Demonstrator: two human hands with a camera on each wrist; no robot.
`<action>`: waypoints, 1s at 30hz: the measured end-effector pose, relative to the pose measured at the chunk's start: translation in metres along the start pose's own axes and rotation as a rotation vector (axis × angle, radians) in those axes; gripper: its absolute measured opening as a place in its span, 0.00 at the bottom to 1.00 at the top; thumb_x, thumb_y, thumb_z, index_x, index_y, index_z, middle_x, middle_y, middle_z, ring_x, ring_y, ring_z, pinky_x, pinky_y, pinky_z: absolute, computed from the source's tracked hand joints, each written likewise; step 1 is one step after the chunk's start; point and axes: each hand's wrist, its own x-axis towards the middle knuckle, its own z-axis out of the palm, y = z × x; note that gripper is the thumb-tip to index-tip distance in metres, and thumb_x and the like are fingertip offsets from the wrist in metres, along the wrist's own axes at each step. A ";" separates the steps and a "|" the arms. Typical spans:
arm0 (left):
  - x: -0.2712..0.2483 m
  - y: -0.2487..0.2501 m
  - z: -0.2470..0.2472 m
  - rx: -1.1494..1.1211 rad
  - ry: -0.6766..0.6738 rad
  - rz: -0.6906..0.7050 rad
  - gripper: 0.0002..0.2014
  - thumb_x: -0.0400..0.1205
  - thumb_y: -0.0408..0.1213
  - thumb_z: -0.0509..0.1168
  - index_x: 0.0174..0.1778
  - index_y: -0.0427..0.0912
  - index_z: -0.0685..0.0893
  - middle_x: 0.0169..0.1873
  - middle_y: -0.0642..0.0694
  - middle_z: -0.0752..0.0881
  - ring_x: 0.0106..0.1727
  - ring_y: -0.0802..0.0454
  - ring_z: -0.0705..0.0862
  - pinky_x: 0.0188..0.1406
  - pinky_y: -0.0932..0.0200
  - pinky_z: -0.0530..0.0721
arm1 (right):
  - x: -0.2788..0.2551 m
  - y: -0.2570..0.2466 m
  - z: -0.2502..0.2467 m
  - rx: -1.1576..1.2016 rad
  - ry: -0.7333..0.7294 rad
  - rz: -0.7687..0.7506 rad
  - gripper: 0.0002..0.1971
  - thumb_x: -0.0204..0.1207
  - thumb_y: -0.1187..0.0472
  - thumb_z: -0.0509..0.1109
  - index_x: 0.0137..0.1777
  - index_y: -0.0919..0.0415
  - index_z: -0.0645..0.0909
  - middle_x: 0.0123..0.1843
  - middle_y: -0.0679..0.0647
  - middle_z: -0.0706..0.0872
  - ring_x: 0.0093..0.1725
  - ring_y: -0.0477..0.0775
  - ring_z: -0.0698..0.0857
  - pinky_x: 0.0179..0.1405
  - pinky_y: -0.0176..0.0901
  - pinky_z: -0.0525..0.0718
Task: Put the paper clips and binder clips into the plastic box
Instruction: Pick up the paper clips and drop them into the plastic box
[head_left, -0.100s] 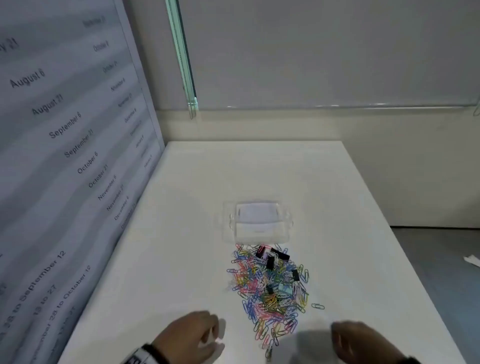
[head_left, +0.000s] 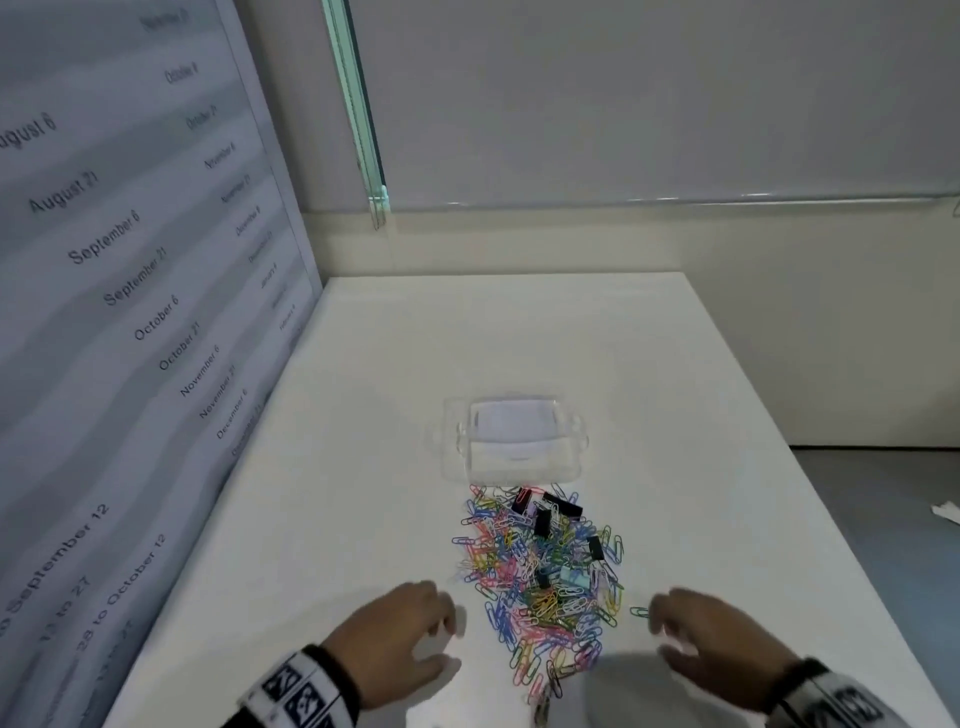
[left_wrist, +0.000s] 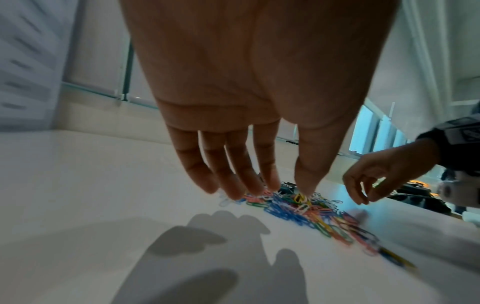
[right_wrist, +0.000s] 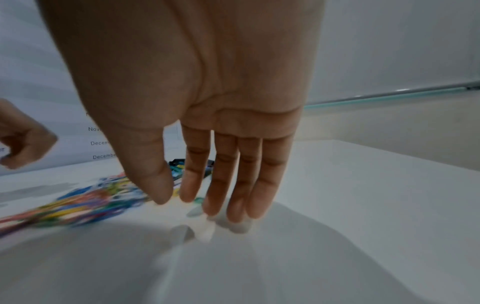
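Observation:
A heap of coloured paper clips (head_left: 540, 577) with several black binder clips (head_left: 561, 506) lies on the white table, just in front of the clear plastic box (head_left: 511, 439). My left hand (head_left: 400, 639) hovers at the heap's left edge, fingers loosely extended and holding nothing; the left wrist view shows its fingertips (left_wrist: 233, 191) above the clips (left_wrist: 306, 209). On the right side of the heap hovers my right hand (head_left: 696, 634), fingers straight and empty, near a stray green clip (head_left: 640, 611). In the right wrist view the fingers (right_wrist: 233, 185) hang just above the table beside the blurred clips (right_wrist: 78, 203).
A tall printed panel with dates (head_left: 130, 312) stands along the table's left side. A wall and window ledge (head_left: 571, 208) close the far end. The table's right edge (head_left: 831, 493) drops to a grey floor. Bare tabletop lies around the box.
Both hands have moved forward, away from the near edge, and now flank the lower part of the clip heap. The clips and the box have not moved.

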 end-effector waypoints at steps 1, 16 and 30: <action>0.012 -0.001 -0.004 0.021 0.008 0.022 0.17 0.78 0.56 0.62 0.60 0.55 0.74 0.50 0.58 0.72 0.53 0.62 0.72 0.55 0.62 0.73 | 0.011 0.002 -0.007 0.005 0.029 -0.001 0.12 0.74 0.49 0.61 0.57 0.46 0.73 0.42 0.35 0.68 0.40 0.32 0.69 0.38 0.22 0.65; 0.108 0.001 -0.009 0.086 0.009 0.012 0.46 0.65 0.59 0.75 0.76 0.57 0.60 0.69 0.52 0.64 0.70 0.52 0.69 0.73 0.51 0.72 | 0.086 -0.006 -0.019 -0.204 -0.009 -0.130 0.44 0.52 0.39 0.82 0.65 0.55 0.67 0.58 0.51 0.70 0.51 0.55 0.77 0.52 0.48 0.80; 0.103 0.016 -0.002 -0.045 0.122 0.038 0.14 0.76 0.34 0.72 0.58 0.45 0.84 0.51 0.44 0.85 0.34 0.67 0.76 0.35 0.75 0.72 | 0.067 -0.004 -0.019 -0.010 0.096 -0.073 0.14 0.67 0.65 0.76 0.49 0.48 0.82 0.39 0.41 0.82 0.29 0.33 0.80 0.39 0.29 0.78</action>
